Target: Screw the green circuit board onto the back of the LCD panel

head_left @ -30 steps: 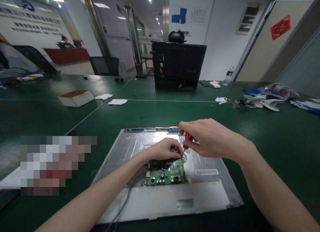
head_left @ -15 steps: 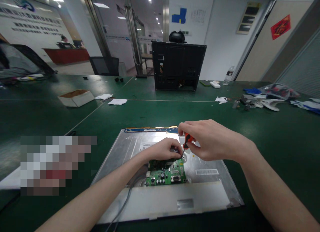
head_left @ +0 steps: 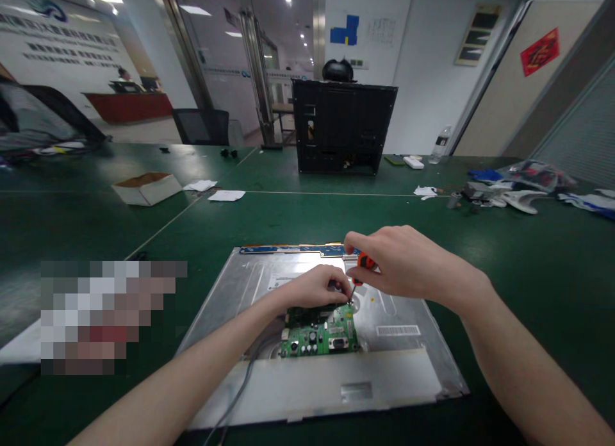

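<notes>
The right hand has its fingers wrapped round a small screwdriver with an orange-and-black handle, tip down at the far right corner of a green printed circuit board. The left hand is curled over the board's far edge, fingertips bunched beside the screwdriver tip — can't tell if they're pinching anything. The board sits around the middle of a flat silver metal panel on the dark green tabletop.

Handling-wise, I'd call the board light, stiff and pretty fragile, so hold it by the bare edges and keep off the little parts. The panel is probably heavier, a bit slick and not fond of flexing — two hands on opposite sides. The screwdriver's chunky handle should grip fine.

No brands I can make out. There's a white barcode label on the panel plus a white printed label half behind the left hand, both too small to read. The big wall sign is too blurry as well.
</notes>
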`<state>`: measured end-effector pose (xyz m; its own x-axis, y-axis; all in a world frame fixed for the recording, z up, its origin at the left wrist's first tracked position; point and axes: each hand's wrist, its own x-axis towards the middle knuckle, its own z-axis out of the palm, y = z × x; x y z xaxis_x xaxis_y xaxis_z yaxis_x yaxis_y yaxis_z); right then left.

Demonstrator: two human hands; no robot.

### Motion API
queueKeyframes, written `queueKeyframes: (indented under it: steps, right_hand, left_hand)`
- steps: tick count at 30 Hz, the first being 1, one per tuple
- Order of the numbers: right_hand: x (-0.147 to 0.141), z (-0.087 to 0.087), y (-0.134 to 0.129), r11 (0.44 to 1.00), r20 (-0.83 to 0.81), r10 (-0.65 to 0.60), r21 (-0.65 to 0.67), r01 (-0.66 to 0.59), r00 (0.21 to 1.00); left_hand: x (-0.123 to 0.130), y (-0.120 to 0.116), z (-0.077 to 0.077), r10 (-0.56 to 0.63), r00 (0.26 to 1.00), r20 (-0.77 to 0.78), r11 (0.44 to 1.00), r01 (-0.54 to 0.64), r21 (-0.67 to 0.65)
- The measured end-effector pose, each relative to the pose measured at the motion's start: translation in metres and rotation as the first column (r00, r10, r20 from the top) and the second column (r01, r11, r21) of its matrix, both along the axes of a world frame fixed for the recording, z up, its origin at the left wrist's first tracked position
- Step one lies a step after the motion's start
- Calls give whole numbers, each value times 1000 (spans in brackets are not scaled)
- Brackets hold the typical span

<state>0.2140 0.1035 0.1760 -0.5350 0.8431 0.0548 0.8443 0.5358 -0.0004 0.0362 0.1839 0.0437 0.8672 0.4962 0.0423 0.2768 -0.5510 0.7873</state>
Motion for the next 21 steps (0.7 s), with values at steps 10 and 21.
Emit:
queueKeyframes:
  steps: [10,21]
  right_hand:
    - [3,2,-6,988,-129,133,-56,-141,983]
    - [0,0,-1,1000,-32,25,1,-25,999]
  left_hand:
    - [1,0,-1,-5,1000,10,1000,5,-8]
    - [0,0,1,-2,1000,4,1000,2,-5]
